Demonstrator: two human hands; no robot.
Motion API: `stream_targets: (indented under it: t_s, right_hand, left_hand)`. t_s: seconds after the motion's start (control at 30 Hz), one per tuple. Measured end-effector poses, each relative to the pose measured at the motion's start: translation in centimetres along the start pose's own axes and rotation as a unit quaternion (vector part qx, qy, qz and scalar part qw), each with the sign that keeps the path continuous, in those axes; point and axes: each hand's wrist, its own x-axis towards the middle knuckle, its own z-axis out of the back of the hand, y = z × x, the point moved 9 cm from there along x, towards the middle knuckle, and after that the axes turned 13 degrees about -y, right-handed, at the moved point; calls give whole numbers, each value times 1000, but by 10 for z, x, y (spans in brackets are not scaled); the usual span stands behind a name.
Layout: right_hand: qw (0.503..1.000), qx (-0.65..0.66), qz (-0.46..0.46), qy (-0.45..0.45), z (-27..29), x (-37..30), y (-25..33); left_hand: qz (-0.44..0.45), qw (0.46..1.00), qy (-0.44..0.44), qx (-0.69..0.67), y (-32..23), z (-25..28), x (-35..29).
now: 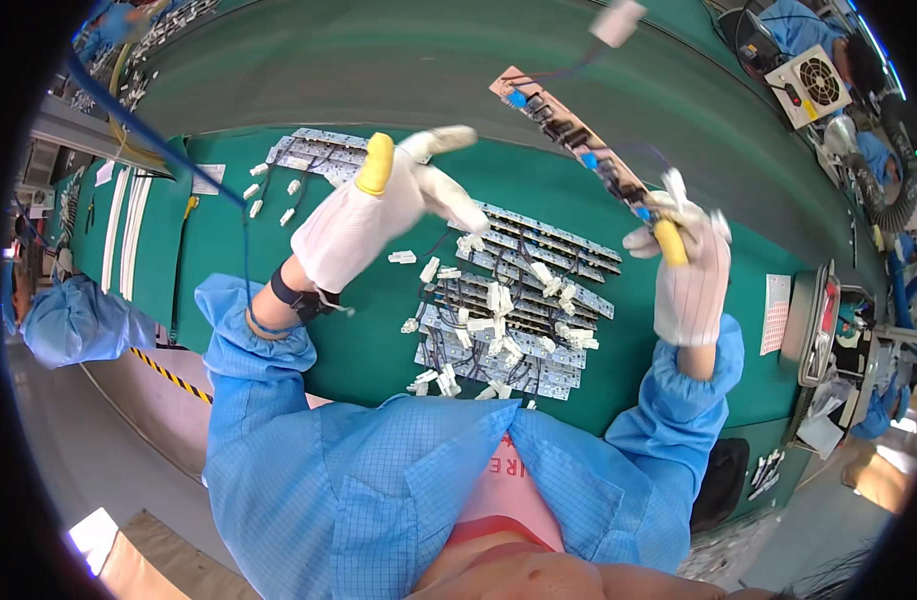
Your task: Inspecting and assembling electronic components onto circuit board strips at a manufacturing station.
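The right hand [684, 275], in a white glove with a yellow fingertip cover, is closed around the near end of a long thin circuit strip [569, 135]. The strip sticks up and away from that hand, slanting toward the left, with a blue wire and a white plug [617, 20] hanging off its far end. The left hand [379, 215] is open, fingers spread, and holds nothing. It floats to the left of the strip, farther from it than the right hand. Below the strip, a pile of circuit strips [509, 310] with white plugs lies on the green table [229, 240]. Right of the pile lies a pale pink paper sheet [776, 313]. Far left of the pile sits a small white label [207, 178].
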Motion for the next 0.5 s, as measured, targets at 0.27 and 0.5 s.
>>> stream_targets:
  t_s: [0.27, 0.5]
  right_hand:
    - [950, -135, 283, 10, -16, -28, 60]
    - [998, 40, 3, 42, -2, -13, 16]
  left_hand:
    - [14, 971, -26, 236, -7, -2, -14]
    - [-14, 959, -38, 282, -14, -5, -16]
